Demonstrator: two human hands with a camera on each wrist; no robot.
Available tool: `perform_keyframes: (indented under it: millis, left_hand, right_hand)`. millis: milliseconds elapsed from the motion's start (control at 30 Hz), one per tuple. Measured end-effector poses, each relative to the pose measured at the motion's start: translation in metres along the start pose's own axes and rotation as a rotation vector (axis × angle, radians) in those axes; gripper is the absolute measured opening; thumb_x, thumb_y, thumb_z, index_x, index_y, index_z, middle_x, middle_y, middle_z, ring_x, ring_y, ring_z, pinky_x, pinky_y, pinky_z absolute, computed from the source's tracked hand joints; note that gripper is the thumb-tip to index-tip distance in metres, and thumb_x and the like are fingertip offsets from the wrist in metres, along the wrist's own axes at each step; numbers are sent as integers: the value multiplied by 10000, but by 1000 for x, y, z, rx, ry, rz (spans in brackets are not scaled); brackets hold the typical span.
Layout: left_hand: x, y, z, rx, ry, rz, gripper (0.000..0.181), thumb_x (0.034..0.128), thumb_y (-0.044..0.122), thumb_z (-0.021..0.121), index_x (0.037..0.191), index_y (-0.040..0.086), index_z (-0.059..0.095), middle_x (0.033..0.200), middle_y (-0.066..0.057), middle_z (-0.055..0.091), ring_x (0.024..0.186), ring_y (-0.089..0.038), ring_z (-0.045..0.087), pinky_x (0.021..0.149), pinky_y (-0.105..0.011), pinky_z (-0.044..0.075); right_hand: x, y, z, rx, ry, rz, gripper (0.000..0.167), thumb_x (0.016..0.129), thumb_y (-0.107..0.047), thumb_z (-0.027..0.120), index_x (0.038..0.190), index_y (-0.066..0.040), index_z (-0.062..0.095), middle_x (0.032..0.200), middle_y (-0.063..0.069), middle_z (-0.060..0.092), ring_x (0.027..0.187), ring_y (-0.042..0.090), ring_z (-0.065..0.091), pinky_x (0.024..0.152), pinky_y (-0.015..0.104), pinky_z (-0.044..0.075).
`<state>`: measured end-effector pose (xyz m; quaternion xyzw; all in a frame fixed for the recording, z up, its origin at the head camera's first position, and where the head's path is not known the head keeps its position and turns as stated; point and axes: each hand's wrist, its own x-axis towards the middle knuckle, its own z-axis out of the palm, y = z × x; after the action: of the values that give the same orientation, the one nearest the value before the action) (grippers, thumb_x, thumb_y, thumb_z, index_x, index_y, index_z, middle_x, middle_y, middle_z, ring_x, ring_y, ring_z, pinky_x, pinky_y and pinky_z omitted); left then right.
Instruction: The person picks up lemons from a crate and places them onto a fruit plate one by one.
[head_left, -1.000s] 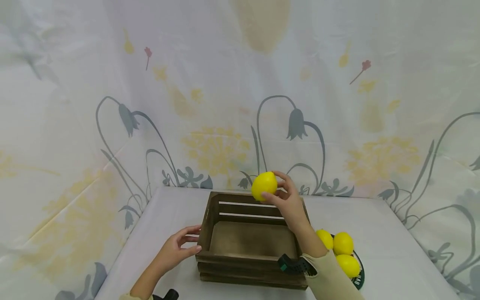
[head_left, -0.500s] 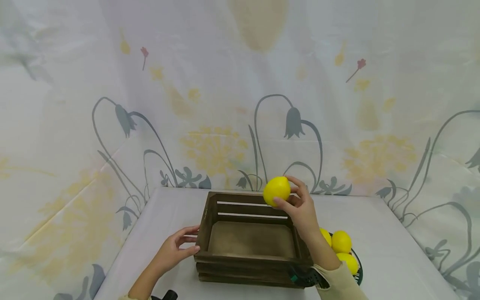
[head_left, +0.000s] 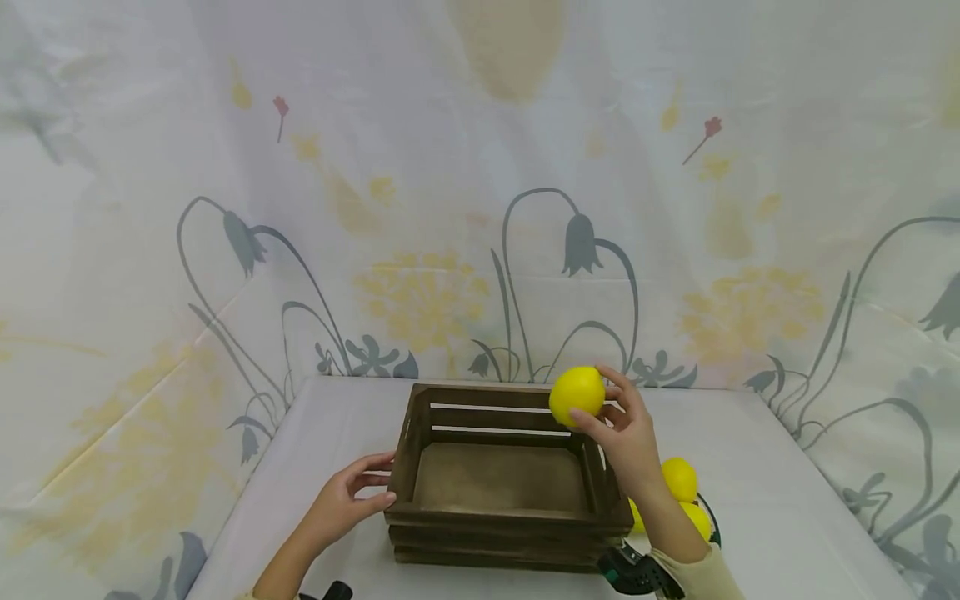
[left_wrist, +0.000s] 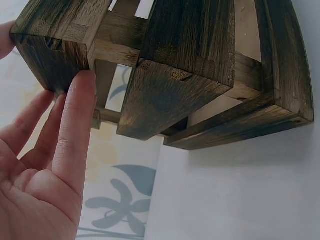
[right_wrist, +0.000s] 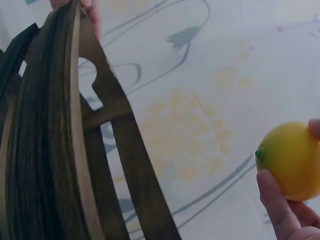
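Observation:
My right hand (head_left: 628,433) pinches a yellow lemon (head_left: 577,396) between thumb and fingers, up above the right back part of the brown wooden crate (head_left: 510,533). A small green tip shows on the lemon (right_wrist: 290,161) in the right wrist view. At the crate's left side rests my left hand (head_left: 339,504), its fingers fairly straight and touching the wood. In the left wrist view, fingertips of the left hand (left_wrist: 45,185) press on the end of a slat of the crate (left_wrist: 180,90). Inside the crate only its bare floor shows.
Right of the crate, more lemons (head_left: 679,479) lie on a dark-rimmed round plate (head_left: 716,533), partly hidden by the right forearm. A white table (head_left: 780,500) carries everything. A flower-printed cloth (head_left: 420,208) hangs behind and at the sides.
My right hand has moved right and slightly down with the lemon, from over the crate's back middle towards its right side. The left hand stays at the crate. The head view has shifted slightly.

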<state>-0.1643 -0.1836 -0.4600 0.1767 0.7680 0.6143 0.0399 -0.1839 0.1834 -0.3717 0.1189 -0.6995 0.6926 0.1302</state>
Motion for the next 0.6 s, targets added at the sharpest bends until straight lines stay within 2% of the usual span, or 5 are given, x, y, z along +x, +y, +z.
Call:
perform_keyframes:
  millis: [300, 600]
  left_hand:
    - [-1, -1, 1, 0, -4, 14, 544, 850, 67, 668, 1324, -68, 437, 1241, -275, 479, 1046, -370, 530, 748, -299, 522]
    - [-1, -1, 1, 5, 3, 8, 544, 848, 72, 671, 1321, -66, 442, 1251, -277, 476, 1049, -358, 533, 751, -291, 520]
  right_hand:
    - [-10, 3, -16, -38, 27, -20, 607, 831, 36, 656, 1366, -61, 386, 1029, 137, 437, 805, 127, 578, 691, 287, 543]
    - [-17, 3, -33, -129, 67, -8, 595, 842, -6, 664, 1367, -129, 413, 1025, 134, 437, 790, 125, 578, 692, 254, 536]
